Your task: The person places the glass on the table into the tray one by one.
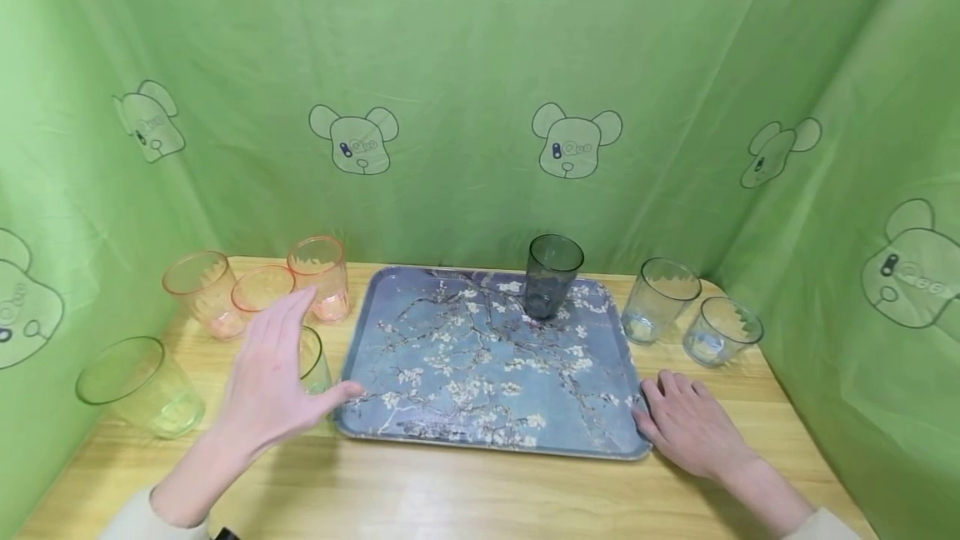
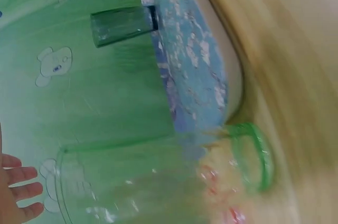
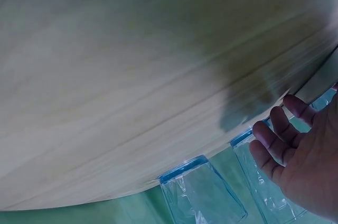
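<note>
My left hand (image 1: pixel 270 377) is raised at the tray's left end, fingers straight and thumb spread wide. Behind it stands a green-tinted glass (image 1: pixel 313 361), partly hidden by the hand; a green glass (image 2: pixel 137 182) fills the lower part of the left wrist view. My right hand (image 1: pixel 690 423) rests on the table with its fingertips at the right edge of the blue blossom-patterned tray (image 1: pixel 480 357). In the right wrist view that hand (image 3: pixel 306 150) has loosely bent fingers and holds nothing. A dark grey glass (image 1: pixel 551 277) stands upright on the tray, toward the back right.
Left of the tray are three pink glasses, one a tall glass (image 1: pixel 322 273), and another green glass (image 1: pixel 146 386). Right of it stand a tall clear-blue glass (image 1: pixel 656 302) and a shorter one (image 1: pixel 720 332). Green curtains (image 1: pixel 465 48) enclose the wooden table (image 1: pixel 450 490).
</note>
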Demonstrator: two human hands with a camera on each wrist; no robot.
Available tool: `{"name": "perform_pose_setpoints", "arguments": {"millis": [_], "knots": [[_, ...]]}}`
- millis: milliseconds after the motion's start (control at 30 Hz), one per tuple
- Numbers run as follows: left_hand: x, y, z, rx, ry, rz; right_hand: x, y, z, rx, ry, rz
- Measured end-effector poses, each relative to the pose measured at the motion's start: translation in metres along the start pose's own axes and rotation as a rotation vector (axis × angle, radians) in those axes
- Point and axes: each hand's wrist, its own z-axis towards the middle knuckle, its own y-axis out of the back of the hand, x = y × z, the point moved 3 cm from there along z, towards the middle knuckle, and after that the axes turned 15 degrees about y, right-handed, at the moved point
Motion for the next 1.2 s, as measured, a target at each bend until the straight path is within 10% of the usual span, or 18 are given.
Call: {"name": "perform_pose_setpoints", "arguments": {"millis": [600,1200], "knots": [[0.051,0.016,-0.030,-0.005,0.257,0.011,0.001,0.001,0.000,0.000,-0.002,-0.005],[0.076,-0.008,-0.046,0.075,0.381,0.047,0.002,0.002,0.000,0.003,-0.006,-0.001]]}}
